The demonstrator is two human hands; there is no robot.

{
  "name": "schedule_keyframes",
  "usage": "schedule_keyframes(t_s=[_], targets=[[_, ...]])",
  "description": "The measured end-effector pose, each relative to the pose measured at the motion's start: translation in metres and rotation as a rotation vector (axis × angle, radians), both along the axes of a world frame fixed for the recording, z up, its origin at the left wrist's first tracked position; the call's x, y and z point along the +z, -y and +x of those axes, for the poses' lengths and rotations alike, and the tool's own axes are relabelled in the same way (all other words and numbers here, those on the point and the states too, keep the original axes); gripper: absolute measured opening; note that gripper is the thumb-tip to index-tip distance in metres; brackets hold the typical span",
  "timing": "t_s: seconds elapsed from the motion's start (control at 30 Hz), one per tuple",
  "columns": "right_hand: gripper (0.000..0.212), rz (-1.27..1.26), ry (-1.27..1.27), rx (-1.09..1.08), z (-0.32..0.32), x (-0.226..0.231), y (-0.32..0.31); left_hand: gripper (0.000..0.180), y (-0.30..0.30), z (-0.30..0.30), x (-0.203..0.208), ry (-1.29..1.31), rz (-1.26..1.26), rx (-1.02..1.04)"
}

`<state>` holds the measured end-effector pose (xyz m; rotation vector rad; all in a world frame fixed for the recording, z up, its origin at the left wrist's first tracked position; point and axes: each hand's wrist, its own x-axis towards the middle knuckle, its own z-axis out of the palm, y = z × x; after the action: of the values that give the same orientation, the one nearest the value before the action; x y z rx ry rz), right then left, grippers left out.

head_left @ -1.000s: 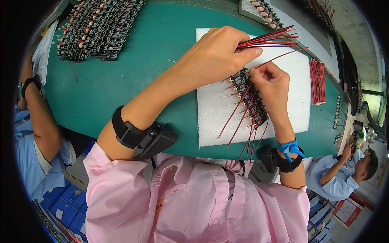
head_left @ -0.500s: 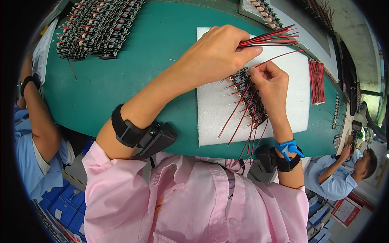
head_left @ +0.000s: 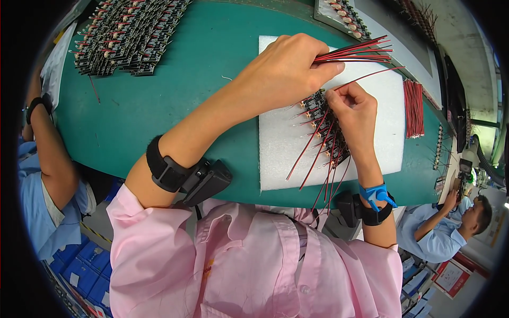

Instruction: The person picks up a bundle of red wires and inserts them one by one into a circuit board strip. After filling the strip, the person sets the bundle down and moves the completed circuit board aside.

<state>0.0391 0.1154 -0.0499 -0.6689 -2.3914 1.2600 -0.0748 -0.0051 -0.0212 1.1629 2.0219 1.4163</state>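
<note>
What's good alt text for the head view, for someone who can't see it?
A left hand grips a bundle of red and black wires while the right hand pinches a single wire beside circuit boards on white foam, atop a green table.

The wires (head_left: 344,53) are red and black, the foam (head_left: 281,159) white.

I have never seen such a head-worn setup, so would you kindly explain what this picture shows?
There is no machine: these are a person's own bare hands, seen from above by a wide fisheye camera on the head. The left hand holds a loose bundle of thin red and black wires. The right hand pinches one thin red wire by small black circuit boards on a white foam sheet. The green tabletop also bears a large board pile.
</note>
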Motion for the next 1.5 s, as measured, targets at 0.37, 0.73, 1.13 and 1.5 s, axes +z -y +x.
schedule_keyframes(t_s=[0.37, 0.73, 1.13, 1.5], targets=[[0.012, -0.009, 0.015, -0.026, -0.001, 0.002, 0.002, 0.031, 0.0, 0.0, -0.001, 0.002, 0.015, 0.0], [0.012, -0.136, -0.002, 0.022, 0.005, 0.011, -0.003, 0.026, -0.001, 0.003, -0.008, -0.038, -0.041, -0.05], [0.015, -0.058, 0.023, 0.067, 0.009, 0.03, 0.002, 0.02, -0.001, 0.011, -0.018, -0.069, 0.074, -0.078], [0.019, -0.129, 0.034, 0.059, 0.019, 0.027, -0.006, 0.012, -0.008, 0.018, -0.021, -0.267, 0.182, -0.143]])
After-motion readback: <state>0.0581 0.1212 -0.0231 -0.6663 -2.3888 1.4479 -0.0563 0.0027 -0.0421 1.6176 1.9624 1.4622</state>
